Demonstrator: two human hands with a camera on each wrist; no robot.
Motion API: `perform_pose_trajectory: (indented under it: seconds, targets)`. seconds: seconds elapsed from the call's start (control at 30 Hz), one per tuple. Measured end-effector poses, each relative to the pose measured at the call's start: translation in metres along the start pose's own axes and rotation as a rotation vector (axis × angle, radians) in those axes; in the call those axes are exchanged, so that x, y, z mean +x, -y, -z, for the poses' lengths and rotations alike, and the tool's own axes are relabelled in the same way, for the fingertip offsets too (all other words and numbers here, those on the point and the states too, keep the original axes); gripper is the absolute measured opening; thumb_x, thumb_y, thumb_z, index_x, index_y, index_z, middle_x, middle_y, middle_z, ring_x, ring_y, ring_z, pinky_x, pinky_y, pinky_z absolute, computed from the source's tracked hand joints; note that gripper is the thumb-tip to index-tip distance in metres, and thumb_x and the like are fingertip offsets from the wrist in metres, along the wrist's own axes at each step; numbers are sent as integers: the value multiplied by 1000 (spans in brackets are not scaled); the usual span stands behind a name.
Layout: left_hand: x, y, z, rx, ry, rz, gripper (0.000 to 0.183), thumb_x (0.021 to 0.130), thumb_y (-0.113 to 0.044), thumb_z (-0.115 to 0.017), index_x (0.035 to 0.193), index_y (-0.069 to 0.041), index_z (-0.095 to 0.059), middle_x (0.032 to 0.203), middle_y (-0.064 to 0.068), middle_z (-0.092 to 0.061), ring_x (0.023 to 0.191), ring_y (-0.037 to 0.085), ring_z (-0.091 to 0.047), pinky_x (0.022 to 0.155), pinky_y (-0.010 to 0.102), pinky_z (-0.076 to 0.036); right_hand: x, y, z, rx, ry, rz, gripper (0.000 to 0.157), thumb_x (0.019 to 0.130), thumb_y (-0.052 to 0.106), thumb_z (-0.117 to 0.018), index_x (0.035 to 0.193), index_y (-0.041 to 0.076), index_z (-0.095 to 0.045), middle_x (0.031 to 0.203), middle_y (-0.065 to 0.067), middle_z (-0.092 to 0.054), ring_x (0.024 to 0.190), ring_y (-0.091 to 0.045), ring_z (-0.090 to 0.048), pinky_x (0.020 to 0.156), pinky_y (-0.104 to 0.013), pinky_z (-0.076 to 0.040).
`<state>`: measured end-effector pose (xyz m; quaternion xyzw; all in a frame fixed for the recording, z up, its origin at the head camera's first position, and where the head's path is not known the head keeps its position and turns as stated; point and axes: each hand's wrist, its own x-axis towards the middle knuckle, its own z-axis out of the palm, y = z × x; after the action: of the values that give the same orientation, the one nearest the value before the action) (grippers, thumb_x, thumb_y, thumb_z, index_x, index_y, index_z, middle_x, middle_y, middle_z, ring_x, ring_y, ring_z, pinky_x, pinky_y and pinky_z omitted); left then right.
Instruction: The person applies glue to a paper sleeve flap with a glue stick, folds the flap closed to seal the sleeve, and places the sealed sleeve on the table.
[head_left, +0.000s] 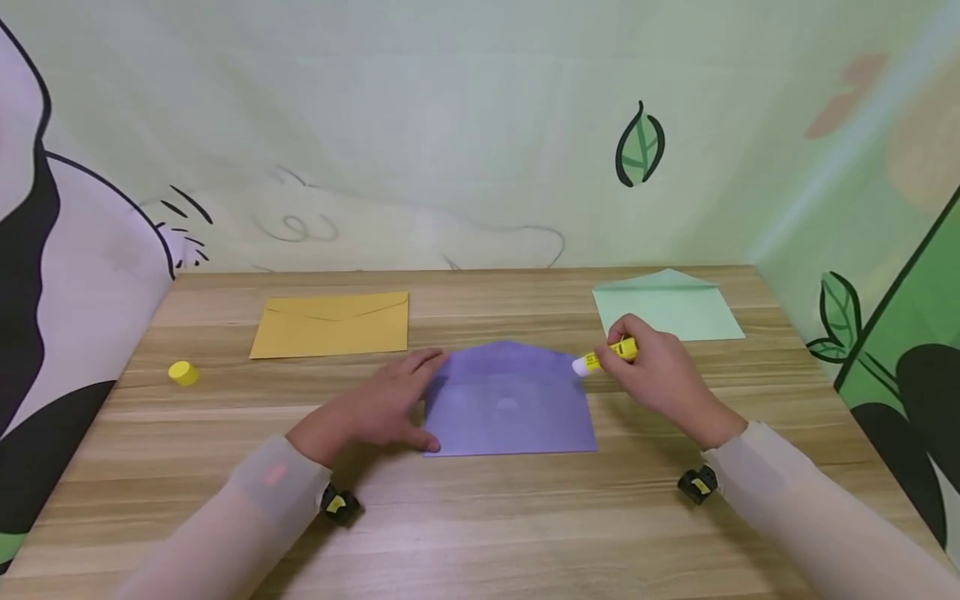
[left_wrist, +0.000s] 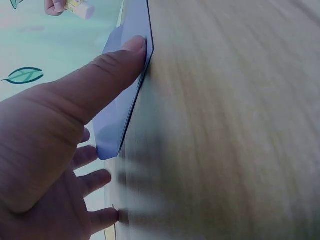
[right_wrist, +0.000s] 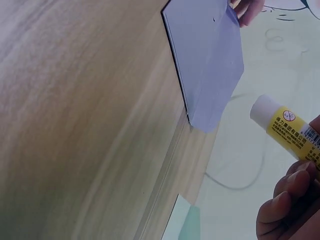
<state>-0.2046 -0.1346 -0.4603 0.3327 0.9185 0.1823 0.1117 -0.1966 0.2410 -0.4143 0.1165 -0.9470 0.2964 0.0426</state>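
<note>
A purple envelope (head_left: pixel 510 408) lies in the middle of the wooden table, its flap (head_left: pixel 506 357) unfolded away from the person. My left hand (head_left: pixel 382 404) rests at its left edge, fingers spread; in the left wrist view the thumb (left_wrist: pixel 112 65) presses on the near left corner. My right hand (head_left: pixel 663 375) grips a yellow glue stick (head_left: pixel 611 357) by its barrel. The stick is uncapped and its white end (right_wrist: pixel 264 110) points down-left at the flap's right end. In the right wrist view that end looks apart from the paper.
A yellow envelope (head_left: pixel 333 329) with its flap folded down lies at the back left. A mint-green envelope (head_left: pixel 667 312), flap unfolded, lies at the back right. The yellow cap (head_left: pixel 183 372) sits near the table's left side. A printed cloth backdrop (head_left: pixel 450 150) stands behind the table.
</note>
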Motion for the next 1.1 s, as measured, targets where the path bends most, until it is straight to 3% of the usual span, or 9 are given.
perform_pose_trajectory:
  seconds: [0.33, 0.67, 1.1]
  targets:
    - [-2, -3, -1, -11, -30, -31, 118, 71, -47, -89, 158, -2, -23, 158, 19, -30, 142, 37, -37, 117, 51, -32, 0, 4, -1, -44, 1, 22, 17, 96, 29, -64, 95, 15, -55, 61, 2, -50, 50, -13, -41, 47, -26, -34]
    - [-8, -2, -5, 56, -75, -73, 97, 74, -49, -87, 150, -11, -41, 144, 11, -45, 132, 29, -49, 110, 46, -42, -3, 6, 1, -55, -18, 41, 18, 96, 30, -64, 94, 15, -54, 59, 3, -49, 48, -12, -41, 45, -26, -35]
    - [-13, -6, -3, 118, -1, -108, 75, 87, -45, -76, 147, -9, -49, 152, 7, -49, 141, 33, -42, 113, 52, -36, -7, 3, 2, -61, -43, 62, 19, 96, 30, -65, 93, 15, -54, 58, 4, -48, 48, -12, -41, 45, -25, -34]
